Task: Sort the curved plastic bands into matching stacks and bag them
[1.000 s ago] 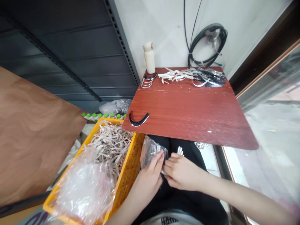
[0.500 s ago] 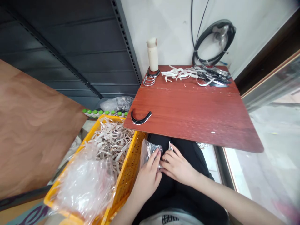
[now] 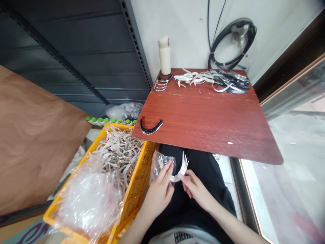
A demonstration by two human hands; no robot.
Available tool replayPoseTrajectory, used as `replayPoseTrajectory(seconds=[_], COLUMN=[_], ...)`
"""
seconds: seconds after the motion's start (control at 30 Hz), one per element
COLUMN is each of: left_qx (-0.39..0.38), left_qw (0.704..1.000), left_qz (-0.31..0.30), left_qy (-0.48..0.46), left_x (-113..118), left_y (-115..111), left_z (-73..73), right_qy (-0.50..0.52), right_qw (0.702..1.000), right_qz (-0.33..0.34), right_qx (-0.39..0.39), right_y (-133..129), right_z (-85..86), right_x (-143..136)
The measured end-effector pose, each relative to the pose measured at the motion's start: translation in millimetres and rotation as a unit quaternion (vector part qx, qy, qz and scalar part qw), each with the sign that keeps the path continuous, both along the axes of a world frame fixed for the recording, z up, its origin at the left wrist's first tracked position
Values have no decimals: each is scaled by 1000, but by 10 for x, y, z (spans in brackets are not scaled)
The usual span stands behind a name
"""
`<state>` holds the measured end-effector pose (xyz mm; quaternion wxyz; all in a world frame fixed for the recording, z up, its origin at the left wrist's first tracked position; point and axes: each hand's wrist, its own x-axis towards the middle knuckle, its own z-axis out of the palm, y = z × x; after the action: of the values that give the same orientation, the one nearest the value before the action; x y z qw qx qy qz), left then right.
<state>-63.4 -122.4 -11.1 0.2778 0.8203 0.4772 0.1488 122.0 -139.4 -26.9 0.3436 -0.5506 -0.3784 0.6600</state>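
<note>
Over my lap, my left hand (image 3: 160,184) is closed on a clear plastic bag (image 3: 155,166), with the fingers lying across its front. A bundle of U-shaped silvery-white strips (image 3: 183,166) sits with its left end in the bag and its right end sticking up outside. The thumb and fingers of my right hand (image 3: 194,186) pinch the bundle at the bottom right of its curve. My left fingers cover part of the bag and the strips. Nearby, a black U-shaped strip bundle (image 3: 151,130) lies on the table's front left corner.
A red-brown table (image 3: 203,118) is ahead, with a cream bottle (image 3: 165,57), white strips (image 3: 193,78) and dark strips (image 3: 231,81) along its back. On the left, a yellow crate (image 3: 142,169) holds loose strips (image 3: 119,149) and clear bags (image 3: 88,200). Coiled black cable (image 3: 213,56) hangs on the wall.
My right hand has moved down and slightly right, from over the strips to the lower right of their curve. More of the bundle now shows. The left hand stays at the bag.
</note>
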Motion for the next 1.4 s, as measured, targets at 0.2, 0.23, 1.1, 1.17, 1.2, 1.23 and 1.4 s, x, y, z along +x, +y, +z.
replayPoseTrajectory(seconds=[0.2, 0.23, 1.1, 1.17, 1.2, 1.23, 1.4], left_qx=[-27, -27, 0, 0, -1, -5, -32], left_qw=[999, 1000, 997, 997, 997, 997, 994], left_qz=[-18, -13, -73, -80, -78, -70, 28], left_qy=[0, 3, -17, -22, -27, -35, -103], left_x=[2, 11, 246, 250, 248, 244, 235], left_y=[-60, -86, -322, -328, -322, -311, -235], left_z=[116, 139, 221, 244, 252, 257, 265], right_qy=[62, 55, -282, -268, -261, -256, -238], right_qw=[990, 990, 915, 906, 907, 910, 940], right_qz=[-116, -113, 191, 197, 188, 169, 35], right_qx=[43, 63, 218, 261, 273, 279, 241], right_y=[171, 138, -42, -53, -56, -55, -33], right_z=[-17, -2, 163, 142, 139, 142, 192], right_x=[-173, -184, 21, 14, 16, 22, 72])
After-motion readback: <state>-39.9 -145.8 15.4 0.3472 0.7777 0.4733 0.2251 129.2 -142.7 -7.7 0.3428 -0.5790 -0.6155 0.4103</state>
